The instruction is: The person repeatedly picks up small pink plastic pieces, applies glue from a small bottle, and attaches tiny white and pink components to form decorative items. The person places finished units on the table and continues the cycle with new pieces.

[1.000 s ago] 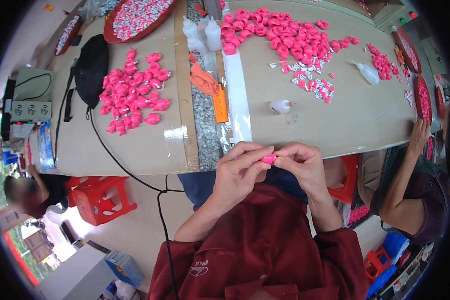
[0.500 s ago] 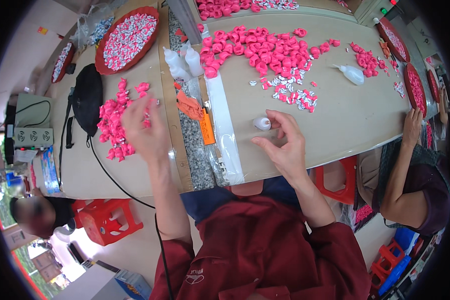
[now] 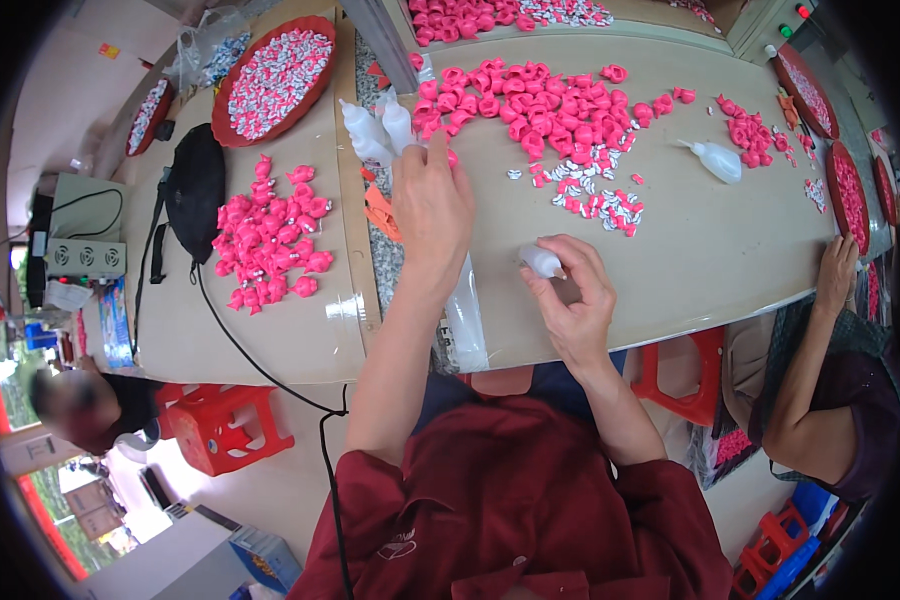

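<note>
My right hand (image 3: 580,305) is closed round a small white squeeze bottle (image 3: 542,262), which lies tilted between thumb and fingers above the table. My left hand (image 3: 432,205) is at the near left end of a pile of hollow pink plastic pieces (image 3: 560,105). Its fingers are bent round one pink piece (image 3: 453,158), which shows beside the fingertips and is partly hidden. Small white-and-pink pieces (image 3: 595,190) lie scattered below that pile. To the left is a heap of pink figure-shaped pieces (image 3: 270,235).
White squeeze bottles (image 3: 367,137) stand beyond my left hand; another bottle (image 3: 718,162) lies at right. An orange cloth (image 3: 380,212) sits beside my left wrist. A red tray (image 3: 326,85) holds small pieces. A black cable (image 3: 255,365) crosses the table edge. A co-worker's arm (image 3: 805,335) is at right.
My left hand has moved right, from the left heap to the hollow pink pieces. My right hand has closed round the small bottle, now tilted. The whole view has shifted slightly.
</note>
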`<state>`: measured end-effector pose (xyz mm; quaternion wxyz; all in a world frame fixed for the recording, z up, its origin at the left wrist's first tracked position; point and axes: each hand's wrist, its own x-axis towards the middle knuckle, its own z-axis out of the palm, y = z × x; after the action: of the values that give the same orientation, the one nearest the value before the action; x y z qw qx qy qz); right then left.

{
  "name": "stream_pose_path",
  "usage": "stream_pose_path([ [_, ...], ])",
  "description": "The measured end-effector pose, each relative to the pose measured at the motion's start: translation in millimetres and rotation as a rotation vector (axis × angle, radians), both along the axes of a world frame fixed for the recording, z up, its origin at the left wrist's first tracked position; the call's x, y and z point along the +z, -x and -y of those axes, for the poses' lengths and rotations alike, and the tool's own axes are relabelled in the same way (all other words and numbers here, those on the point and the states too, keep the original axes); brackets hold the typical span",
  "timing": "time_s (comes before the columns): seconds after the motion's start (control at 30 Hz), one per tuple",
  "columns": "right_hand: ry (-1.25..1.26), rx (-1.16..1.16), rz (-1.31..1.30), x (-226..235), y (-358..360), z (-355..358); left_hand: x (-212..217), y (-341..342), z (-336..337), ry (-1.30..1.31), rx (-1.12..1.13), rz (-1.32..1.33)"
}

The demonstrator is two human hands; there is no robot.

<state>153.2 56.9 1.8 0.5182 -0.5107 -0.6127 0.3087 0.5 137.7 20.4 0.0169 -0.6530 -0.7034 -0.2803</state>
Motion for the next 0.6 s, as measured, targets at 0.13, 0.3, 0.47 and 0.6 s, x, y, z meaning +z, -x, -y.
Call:
stream_pose_path([
  [0.13,-0.004,0.049,-0.136,-2.5,-12.3,7.3,7.7,-6.7,46.4,0.142,-0.266,0.619],
  [0.3,0.139,0.103,-0.227,9.3,-26.6,32.1,8.3,-11.9,109.4,0.545,-0.342,1.700],
  [0.47,-0.005,0.127,-0.078,10.0,-19.5,36.4,-8.2,-22.9,143.6,0.601,-0.365,1.880],
  [0.6,0.003,0.141,0.004,17.4,-10.1,38.1,-16.6,-22.8,153.8,0.558,-0.433,1.894],
])
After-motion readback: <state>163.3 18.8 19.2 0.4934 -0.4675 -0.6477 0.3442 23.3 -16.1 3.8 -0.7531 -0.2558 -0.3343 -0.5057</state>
